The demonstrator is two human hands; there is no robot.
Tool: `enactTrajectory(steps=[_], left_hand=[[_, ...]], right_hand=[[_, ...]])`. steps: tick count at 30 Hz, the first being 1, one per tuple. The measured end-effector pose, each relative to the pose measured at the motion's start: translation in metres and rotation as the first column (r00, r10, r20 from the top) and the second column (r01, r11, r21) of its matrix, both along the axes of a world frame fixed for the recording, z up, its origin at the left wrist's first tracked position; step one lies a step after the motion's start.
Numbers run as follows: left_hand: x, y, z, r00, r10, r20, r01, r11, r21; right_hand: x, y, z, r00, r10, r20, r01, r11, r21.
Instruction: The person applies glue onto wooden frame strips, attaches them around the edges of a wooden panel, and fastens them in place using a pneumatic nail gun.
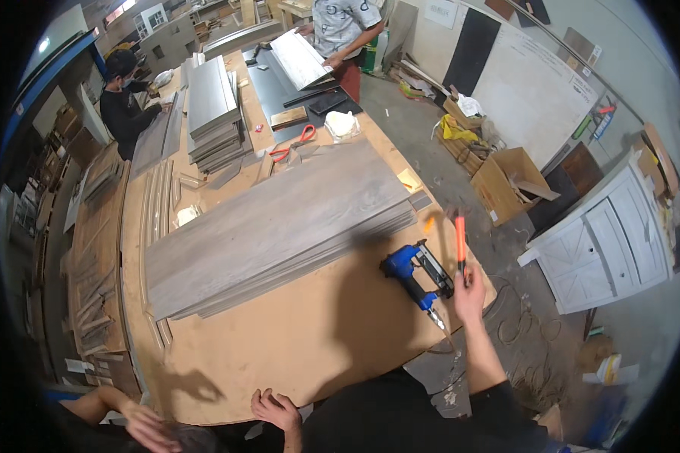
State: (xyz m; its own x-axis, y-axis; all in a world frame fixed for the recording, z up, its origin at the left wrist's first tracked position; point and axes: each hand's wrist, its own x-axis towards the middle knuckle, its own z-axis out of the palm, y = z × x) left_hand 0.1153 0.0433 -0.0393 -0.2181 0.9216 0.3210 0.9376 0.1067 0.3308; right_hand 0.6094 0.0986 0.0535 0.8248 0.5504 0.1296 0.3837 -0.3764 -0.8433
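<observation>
My right hand (470, 291) is closed round an orange and black handle, which looks like a hammer (461, 240), held upright over the table's right edge. Its dark top end blurs into the floor behind. Just left of this hand, a blue and black nail gun (415, 273) lies on the table, with an air hose fitting at its lower end. At the near table edge my left hand (277, 410) rests with its fingers apart and nothing in it. Beyond both hands lies a stack of grey wood-look planks (279, 226).
Behind the planks are red-handled scissors (304, 134), a white bundle (342, 125) and another plank stack (213, 106). A co-worker's hand (149, 429) shows at the lower left; two people work farther back. To the right stand a cardboard box (506, 185) and a white cabinet (608, 238).
</observation>
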Motion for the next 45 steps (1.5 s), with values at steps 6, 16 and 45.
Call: enactTrajectory(steps=[6,16,45], left_hand=[[0.001,0.002,-0.001,0.998,0.052,-0.023,-0.052,0.999,0.016],[0.004,0.001,0.009,0.996,0.071,0.048,-0.073,0.996,0.046],[0.002,-0.01,0.005,0.977,0.12,0.179,-0.126,0.992,0.023]], right_hand=[[0.089,0.136,-0.017,0.966,0.207,0.152,-0.158,0.946,-0.283],[0.064,0.169,-0.058,0.839,0.343,0.423,-0.377,0.926,-0.005],[-0.229,0.216,0.069,0.247,0.701,0.669,-0.694,0.609,-0.383]])
